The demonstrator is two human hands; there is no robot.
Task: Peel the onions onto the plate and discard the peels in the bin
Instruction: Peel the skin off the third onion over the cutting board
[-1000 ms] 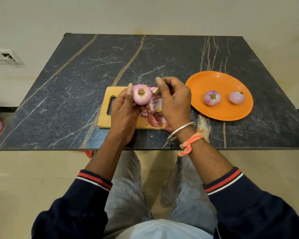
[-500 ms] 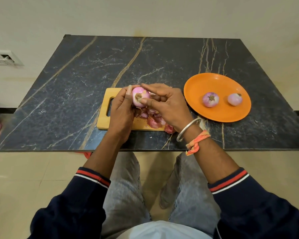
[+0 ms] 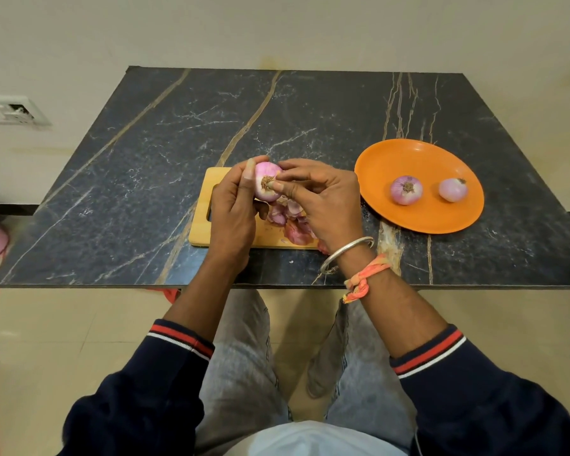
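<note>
**Onion in hand, picking at the root end**

Dark marble table, pale wall behind. Over the wooden cutting board we find the onion raised off the surface, root end towards us. The left hand wraps it, thumb and fingers curled round, likely to steady it. The right hand pinches at the root tuft, fingertips closed (we judge skin is being picked loose there). Loose peels heap on the board beneath, where scraps would drop. To the right, the orange plate holds two peeled onions, set apart. No bin in view.
</note>
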